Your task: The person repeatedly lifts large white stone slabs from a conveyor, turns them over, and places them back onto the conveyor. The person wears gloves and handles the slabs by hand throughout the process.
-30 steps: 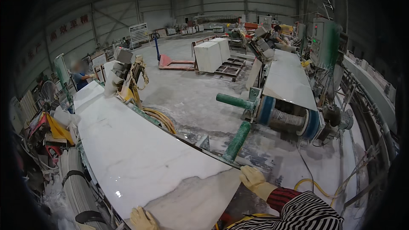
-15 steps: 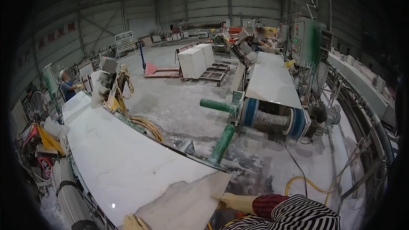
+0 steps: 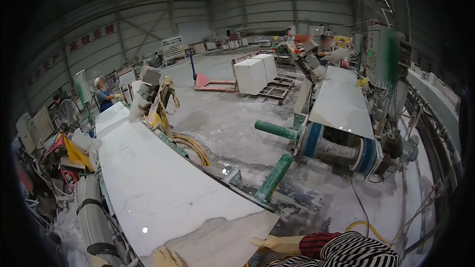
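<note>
A long white marble slab (image 3: 163, 178) with grey veining and a greyish-beige near end lies on a roller bench, stretching from my hands to the far left. My left hand (image 3: 166, 257), in a cream glove, rests on its near end at the lower edge, fingers laid on the surface and the rest cut off. My right hand (image 3: 264, 244), gloved alike, is closed at the slab's right near edge, part of it over the top; its lower fingers are hidden. The right arm has a dark red checked cuff (image 3: 316, 244) and black-and-white striped cloth.
Green rollers (image 3: 274, 178) jut from the benches. A second pale slab (image 3: 341, 101) lies on the right-hand bench, above a blue-rimmed roller (image 3: 312, 140). Bundled grey strips (image 3: 96, 217) stand at left. Stacked white blocks (image 3: 250, 76) sit behind. Two co-workers (image 3: 104, 96) (image 3: 325, 49) are farther off.
The view has swung left and up, so the scene sits lower and farther right. My right hand reaches slightly farther over the slab. The slab keeps its place on the bench.
</note>
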The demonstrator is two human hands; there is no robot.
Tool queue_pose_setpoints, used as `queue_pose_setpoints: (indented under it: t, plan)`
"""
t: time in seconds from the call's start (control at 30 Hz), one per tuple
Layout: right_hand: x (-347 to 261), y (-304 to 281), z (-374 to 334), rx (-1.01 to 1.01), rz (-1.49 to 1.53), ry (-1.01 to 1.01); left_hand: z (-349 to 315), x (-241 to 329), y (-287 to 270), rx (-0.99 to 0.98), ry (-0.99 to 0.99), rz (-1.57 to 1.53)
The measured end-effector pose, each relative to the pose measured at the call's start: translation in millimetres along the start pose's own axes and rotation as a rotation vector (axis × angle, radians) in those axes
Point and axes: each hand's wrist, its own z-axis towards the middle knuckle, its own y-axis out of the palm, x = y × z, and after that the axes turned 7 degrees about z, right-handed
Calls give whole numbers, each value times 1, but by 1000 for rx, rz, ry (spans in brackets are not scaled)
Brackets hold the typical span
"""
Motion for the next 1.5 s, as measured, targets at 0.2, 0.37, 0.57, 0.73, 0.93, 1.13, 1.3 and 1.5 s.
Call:
queue_pose_setpoints:
  t: [0.2, 0.37, 0.57, 0.73, 0.93, 1.13, 1.3, 1.5]
  plan:
    - [10, -15, 11, -96, 57, 6, 0, 19, -44, -258, -65, -154]
    - [9, -21, 14, -84, 76, 69, -5, 22, -26, -264, -96, -189]
    - [-11, -14, -23, -113, 60, 79, -8, 21, -29, -302, -102, -234]
    - [-19, -12, -42, -123, 65, 86, -7, 23, -25, -370, -98, -173]
    - [-11, -13, -33, -129, 49, 81, -10, 24, -25, -389, -119, -200]
    - [28, -21, 32, -162, -29, 87, -15, 15, -31, -432, -161, -192]
    - [77, -54, 83, -116, -29, 73, -7, 34, -26, -382, -98, -265]
    - [26, -17, 2, -141, 67, -8, -33, 22, 4, -138, -180, -304]
